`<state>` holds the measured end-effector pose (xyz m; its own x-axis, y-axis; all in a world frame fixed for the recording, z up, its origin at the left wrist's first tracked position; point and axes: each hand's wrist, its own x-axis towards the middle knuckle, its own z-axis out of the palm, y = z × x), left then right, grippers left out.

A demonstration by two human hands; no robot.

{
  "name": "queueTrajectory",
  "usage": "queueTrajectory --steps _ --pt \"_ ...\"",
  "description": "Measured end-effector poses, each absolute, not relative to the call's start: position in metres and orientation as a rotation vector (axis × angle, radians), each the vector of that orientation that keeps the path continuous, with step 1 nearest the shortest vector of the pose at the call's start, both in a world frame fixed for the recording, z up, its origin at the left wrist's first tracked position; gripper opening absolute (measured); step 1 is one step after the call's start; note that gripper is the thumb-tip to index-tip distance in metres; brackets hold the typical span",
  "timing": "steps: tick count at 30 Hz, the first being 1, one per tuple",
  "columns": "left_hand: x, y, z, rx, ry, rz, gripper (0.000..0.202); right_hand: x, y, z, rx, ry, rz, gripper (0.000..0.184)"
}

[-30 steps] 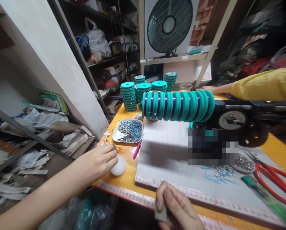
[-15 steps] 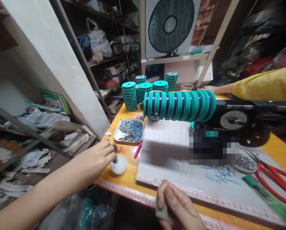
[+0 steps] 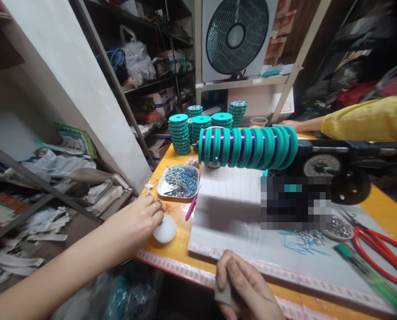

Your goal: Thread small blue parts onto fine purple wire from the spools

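My left hand (image 3: 143,218) reaches over the table's left side, its fingers bent down and together beside a round white disc (image 3: 165,229). Small dark bits show by the fingertips; what they pinch is hidden. Near the front edge, my right hand (image 3: 247,284) is closed, with a small grey piece (image 3: 223,294) at its thumb and fingers. Above the white board (image 3: 225,231), a row of teal spools (image 3: 248,147) with purple line sits on the spindle of a black winding machine (image 3: 321,166). Thin lines hang below the spools.
A white tray (image 3: 161,189) of small metal parts and a magenta pen-like tool (image 3: 191,209) lie beyond my left hand. Stacked teal spools (image 3: 179,135) stand behind. Red-handled scissors (image 3: 378,253) and a dish of metal bits (image 3: 338,227) lie right. Another person's yellow sleeve (image 3: 368,118) reaches in.
My left hand has shifted slightly, its fingers now covering more of the dark bits beside the disc. My right hand stays almost still, the grey piece with it.
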<state>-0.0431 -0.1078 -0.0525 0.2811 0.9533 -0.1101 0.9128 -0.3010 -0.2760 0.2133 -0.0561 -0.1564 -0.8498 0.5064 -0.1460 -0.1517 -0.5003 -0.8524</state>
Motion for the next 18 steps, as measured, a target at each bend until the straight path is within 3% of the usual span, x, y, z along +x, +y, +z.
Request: queueTrajectory --steps 11,18 --pt "-0.036 -0.1 -0.045 -2.375 -1.907 0.613 0.024 0.213 -0.055 -0.154 -0.574 -1.274 2.37 0.055" --pt "-0.038 -0.107 -0.04 -2.379 -1.911 0.533 0.026 0.213 -0.055 -0.155 -0.577 -1.283 2.367 0.055"
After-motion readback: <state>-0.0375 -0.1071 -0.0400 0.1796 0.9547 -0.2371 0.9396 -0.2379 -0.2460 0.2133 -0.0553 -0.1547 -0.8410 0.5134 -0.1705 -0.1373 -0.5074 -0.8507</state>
